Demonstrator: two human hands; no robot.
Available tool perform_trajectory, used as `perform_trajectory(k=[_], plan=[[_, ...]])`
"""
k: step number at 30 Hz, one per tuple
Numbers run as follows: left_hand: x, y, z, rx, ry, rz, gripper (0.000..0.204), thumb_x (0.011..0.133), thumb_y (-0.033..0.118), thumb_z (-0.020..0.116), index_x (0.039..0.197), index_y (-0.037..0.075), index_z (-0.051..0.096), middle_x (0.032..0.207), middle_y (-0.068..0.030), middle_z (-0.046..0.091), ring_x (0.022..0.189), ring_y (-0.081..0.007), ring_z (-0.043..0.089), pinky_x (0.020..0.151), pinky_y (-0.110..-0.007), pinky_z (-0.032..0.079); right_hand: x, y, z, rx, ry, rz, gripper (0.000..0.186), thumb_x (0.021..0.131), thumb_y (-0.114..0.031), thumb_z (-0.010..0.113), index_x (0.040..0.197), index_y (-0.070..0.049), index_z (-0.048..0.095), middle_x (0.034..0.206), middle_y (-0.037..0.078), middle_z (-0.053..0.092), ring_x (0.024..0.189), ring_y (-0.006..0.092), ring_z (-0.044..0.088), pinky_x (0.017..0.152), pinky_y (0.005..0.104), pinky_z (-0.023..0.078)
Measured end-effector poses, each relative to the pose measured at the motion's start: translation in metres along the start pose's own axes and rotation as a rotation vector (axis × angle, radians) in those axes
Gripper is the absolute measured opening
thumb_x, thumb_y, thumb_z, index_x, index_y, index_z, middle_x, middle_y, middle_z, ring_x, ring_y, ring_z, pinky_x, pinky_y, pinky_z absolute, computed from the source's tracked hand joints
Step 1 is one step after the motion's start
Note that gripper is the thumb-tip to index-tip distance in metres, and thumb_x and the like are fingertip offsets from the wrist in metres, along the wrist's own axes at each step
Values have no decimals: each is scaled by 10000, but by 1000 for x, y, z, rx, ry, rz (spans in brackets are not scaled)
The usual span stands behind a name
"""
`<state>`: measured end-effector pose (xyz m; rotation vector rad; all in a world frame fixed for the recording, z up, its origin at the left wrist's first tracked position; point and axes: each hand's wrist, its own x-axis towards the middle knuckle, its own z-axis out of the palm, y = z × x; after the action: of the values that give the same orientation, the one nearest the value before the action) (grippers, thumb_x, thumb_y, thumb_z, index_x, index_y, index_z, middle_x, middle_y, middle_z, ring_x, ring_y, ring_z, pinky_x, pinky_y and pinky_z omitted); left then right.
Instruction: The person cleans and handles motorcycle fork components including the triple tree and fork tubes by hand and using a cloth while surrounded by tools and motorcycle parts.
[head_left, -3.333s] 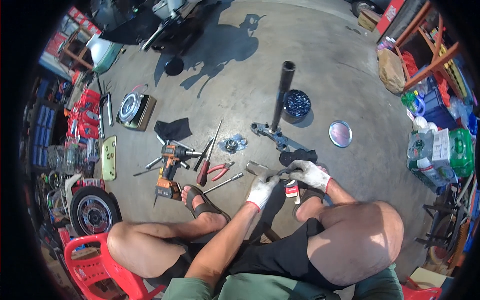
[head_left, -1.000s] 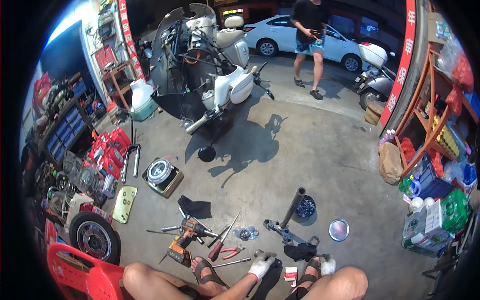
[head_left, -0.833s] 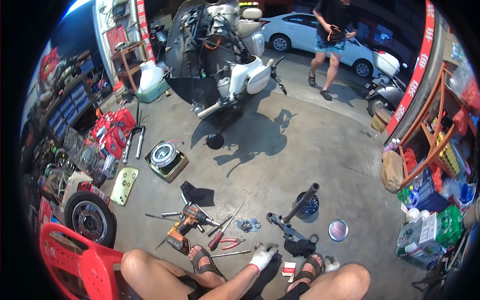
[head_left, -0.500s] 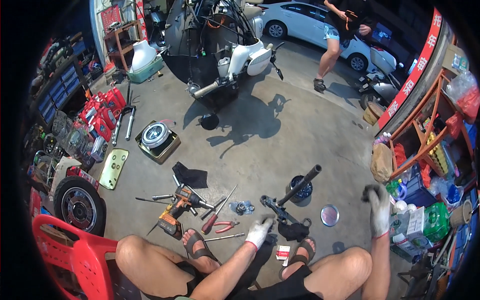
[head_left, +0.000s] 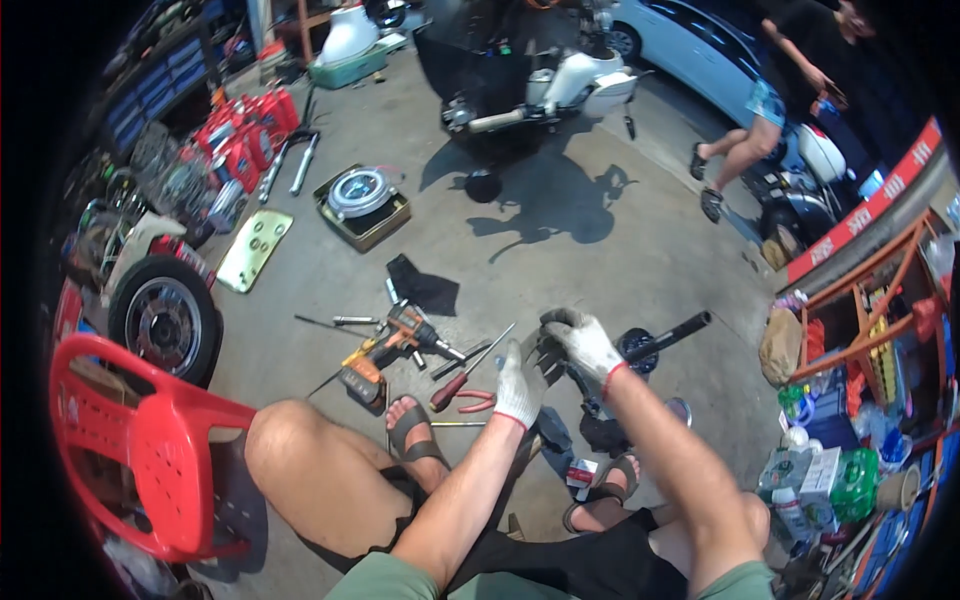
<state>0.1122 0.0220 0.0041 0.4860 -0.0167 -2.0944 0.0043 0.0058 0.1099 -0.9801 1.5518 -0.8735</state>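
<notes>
Both my hands wear whitish work gloves with dark, stained fingers, and they meet above the floor in front of me. My left hand (head_left: 521,385) has its thumb apart and its fingers stretched out. My right hand (head_left: 588,348) curls its fingers over toward the left hand's fingertips; whatever might be between them is hidden. Just left of them lie a red-handled screwdriver (head_left: 452,390), red pliers (head_left: 474,401) and an orange-and-black cordless power tool (head_left: 385,350). Right of my right wrist, a black metal tube (head_left: 680,335) slants up past a dark round container (head_left: 638,350).
A red plastic chair (head_left: 150,455) and a wheel with tyre (head_left: 162,325) stand at the left. A tray with a round metal part (head_left: 360,193) sits farther off. Ahead is a partly dismantled scooter (head_left: 500,90); a person (head_left: 760,110) is beyond. Shelves (head_left: 870,310) line the right.
My right hand has come in from the far right to meet my left hand, which has risen slightly. The view has shifted, and the other person's legs have changed position.
</notes>
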Motion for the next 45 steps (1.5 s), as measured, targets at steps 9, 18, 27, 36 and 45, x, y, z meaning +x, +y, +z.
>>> perform_trajectory(k=[9,18,27,36,45], plan=[[92,3,-218,-186,25,-15,387,1006,437,455,1110,109,633,1042,-69,654,969,-257,616,913,-410,495,-7,95,144,84,95,-79,554,931,-205,581,1408,59,484,1404,224,553,1302,281,526,1077,326,400],[72,-18,-182,467,393,-47,342,985,402,448,1135,109,542,1099,-89,535,935,-252,543,813,-416,452,-59,121,114,296,138,-10,552,982,-253,571,1451,13,453,1412,152,538,1290,192,491,1101,317,345],[97,12,-220,617,509,168,243,907,373,493,807,158,547,639,-41,487,555,-229,539,430,-446,450,-102,100,116,723,141,194,438,1058,-244,481,1449,-46,480,1379,72,538,1254,163,495,1073,288,374],[72,11,-174,501,645,192,293,951,288,503,920,25,628,710,-59,573,591,-190,541,533,-349,451,-101,137,75,236,470,-99,268,935,-37,566,1188,12,640,900,9,665,778,81,556,707,261,472],[32,-9,-133,1235,642,40,629,971,517,458,1246,-24,623,1064,-171,702,941,-276,649,858,-402,484,-78,158,53,-33,685,-41,254,909,-22,565,1155,21,608,979,85,673,886,148,615,802,292,488]])
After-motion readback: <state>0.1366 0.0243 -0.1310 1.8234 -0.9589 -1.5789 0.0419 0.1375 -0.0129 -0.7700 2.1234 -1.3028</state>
